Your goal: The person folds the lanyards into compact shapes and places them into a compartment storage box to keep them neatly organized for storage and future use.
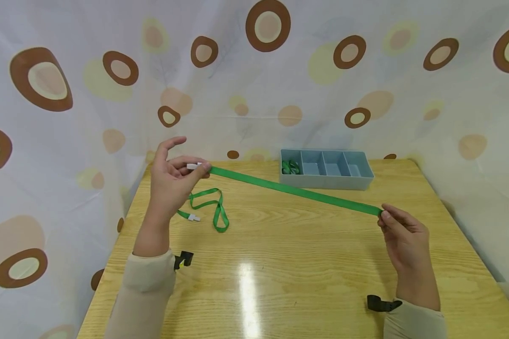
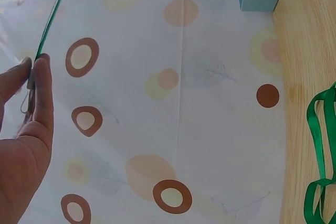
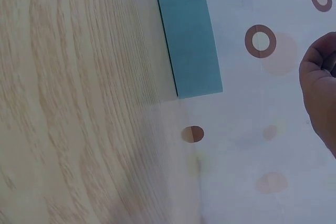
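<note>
A green lanyard (image 1: 294, 190) is stretched taut above the table, sloping down from left to right in the head view. My left hand (image 1: 169, 181) pinches its end by the white clip (image 1: 192, 166) between thumb and fingers, the index finger raised. At the other end my right hand (image 1: 405, 233) pinches the band's fold between thumb and index finger. In the left wrist view the left hand (image 2: 31, 114) shows the lanyard (image 2: 52, 17) edge-on. Only part of the right hand (image 3: 321, 85) appears in the right wrist view, and the band is out of sight there.
On the table (image 1: 305, 263), a second green lanyard (image 1: 220, 214) with a white clip lies loosely looped beside the left forearm. A blue-grey box (image 1: 322, 182) with several compartments stands at the back; a coiled green lanyard (image 1: 290, 167) lies in its leftmost one. A patterned curtain (image 1: 254, 84) hangs behind.
</note>
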